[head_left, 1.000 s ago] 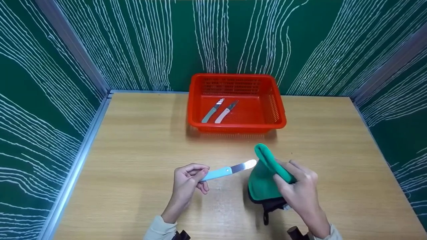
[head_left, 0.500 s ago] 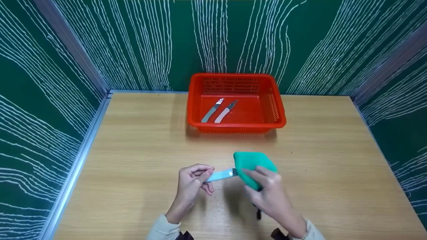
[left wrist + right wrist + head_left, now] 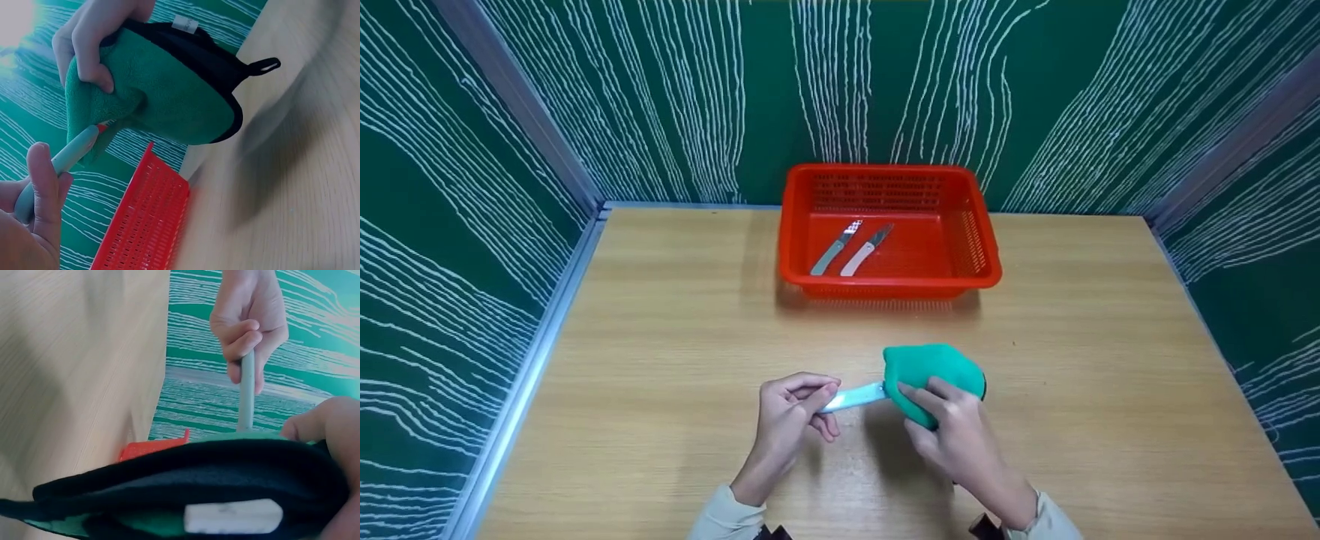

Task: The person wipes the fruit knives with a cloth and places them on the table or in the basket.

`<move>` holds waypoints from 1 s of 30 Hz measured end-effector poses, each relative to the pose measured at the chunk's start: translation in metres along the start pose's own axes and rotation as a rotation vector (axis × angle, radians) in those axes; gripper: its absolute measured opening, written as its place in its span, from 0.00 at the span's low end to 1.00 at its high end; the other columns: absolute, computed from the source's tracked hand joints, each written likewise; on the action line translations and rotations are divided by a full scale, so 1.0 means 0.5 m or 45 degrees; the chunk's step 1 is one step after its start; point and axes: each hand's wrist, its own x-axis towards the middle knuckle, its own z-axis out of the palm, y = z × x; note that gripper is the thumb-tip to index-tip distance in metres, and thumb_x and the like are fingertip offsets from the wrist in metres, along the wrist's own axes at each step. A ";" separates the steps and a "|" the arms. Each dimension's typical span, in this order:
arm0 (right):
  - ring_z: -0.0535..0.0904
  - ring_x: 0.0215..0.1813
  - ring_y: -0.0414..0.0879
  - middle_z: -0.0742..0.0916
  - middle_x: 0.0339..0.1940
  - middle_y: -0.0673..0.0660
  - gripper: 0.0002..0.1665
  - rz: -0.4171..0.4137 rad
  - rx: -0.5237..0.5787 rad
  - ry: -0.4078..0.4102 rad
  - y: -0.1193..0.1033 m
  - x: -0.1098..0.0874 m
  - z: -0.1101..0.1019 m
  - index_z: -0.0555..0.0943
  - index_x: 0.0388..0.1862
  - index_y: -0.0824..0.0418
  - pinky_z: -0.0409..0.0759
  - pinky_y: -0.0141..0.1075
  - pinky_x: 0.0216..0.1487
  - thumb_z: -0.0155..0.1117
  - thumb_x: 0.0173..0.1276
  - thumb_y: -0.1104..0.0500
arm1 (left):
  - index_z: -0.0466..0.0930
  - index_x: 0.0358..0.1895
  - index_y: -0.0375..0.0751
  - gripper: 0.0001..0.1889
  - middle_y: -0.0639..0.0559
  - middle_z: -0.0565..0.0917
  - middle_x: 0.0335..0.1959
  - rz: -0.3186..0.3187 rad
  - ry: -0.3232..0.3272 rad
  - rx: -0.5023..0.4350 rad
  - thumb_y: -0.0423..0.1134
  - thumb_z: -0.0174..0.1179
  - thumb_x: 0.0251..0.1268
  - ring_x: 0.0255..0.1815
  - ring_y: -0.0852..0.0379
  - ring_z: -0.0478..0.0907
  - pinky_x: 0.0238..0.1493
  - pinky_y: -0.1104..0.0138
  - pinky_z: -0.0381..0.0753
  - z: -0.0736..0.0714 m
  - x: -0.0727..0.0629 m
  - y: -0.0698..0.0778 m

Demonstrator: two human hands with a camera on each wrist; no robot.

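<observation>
My left hand (image 3: 789, 416) pinches the light blue handle of a knife (image 3: 855, 396) between thumb and fingers, above the table. The knife's blade is hidden inside a folded green cloth (image 3: 934, 367). My right hand (image 3: 960, 431) grips that cloth around the blade. In the left wrist view the green cloth (image 3: 163, 90) shows a black edge, a black hanging loop and a white tag. Seen from the right wrist, the left hand (image 3: 247, 326) holds the far end of the handle (image 3: 246, 394).
Behind the hands stands a red plastic basket (image 3: 889, 283) by the back wall. Inside it lie a green-handled knife (image 3: 829, 257) and a white-handled knife (image 3: 859, 259). Green walls with white wavy lines surround the wooden table (image 3: 675, 315) on three sides.
My right hand has brought the cloth leftward from beside the knife and folded it over the blade, which was bare before. The left hand has barely moved.
</observation>
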 end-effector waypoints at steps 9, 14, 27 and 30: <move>0.75 0.28 0.43 0.81 0.28 0.53 0.19 -0.006 0.006 0.045 0.025 0.005 -0.009 0.87 0.42 0.63 0.86 0.37 0.31 0.72 0.47 0.69 | 0.80 0.38 0.20 0.09 0.32 0.82 0.24 -0.016 0.026 -0.028 0.27 0.62 0.59 0.10 0.54 0.77 0.11 0.70 0.79 -0.010 -0.002 0.001; 0.77 0.25 0.43 0.82 0.28 0.58 0.20 -0.002 0.045 0.110 0.056 0.000 -0.025 0.86 0.41 0.66 0.85 0.32 0.26 0.70 0.45 0.72 | 0.80 0.39 0.20 0.09 0.34 0.82 0.23 -0.025 0.022 0.001 0.27 0.61 0.60 0.11 0.55 0.77 0.12 0.70 0.80 -0.019 -0.004 0.003; 0.70 0.21 0.42 0.79 0.22 0.54 0.14 0.253 0.016 0.224 0.163 -0.029 -0.111 0.85 0.35 0.70 0.69 0.26 0.16 0.67 0.46 0.74 | 0.80 0.43 0.26 0.12 0.42 0.83 0.27 -0.180 0.106 0.015 0.34 0.63 0.61 0.17 0.59 0.75 0.13 0.76 0.74 -0.030 0.019 0.013; 0.70 0.21 0.42 0.80 0.22 0.55 0.12 0.285 -0.003 0.278 0.194 -0.039 -0.133 0.85 0.34 0.70 0.68 0.24 0.17 0.67 0.46 0.74 | 0.79 0.44 0.25 0.13 0.42 0.83 0.27 -0.187 0.114 -0.036 0.33 0.63 0.61 0.18 0.59 0.75 0.15 0.75 0.76 -0.018 0.034 0.012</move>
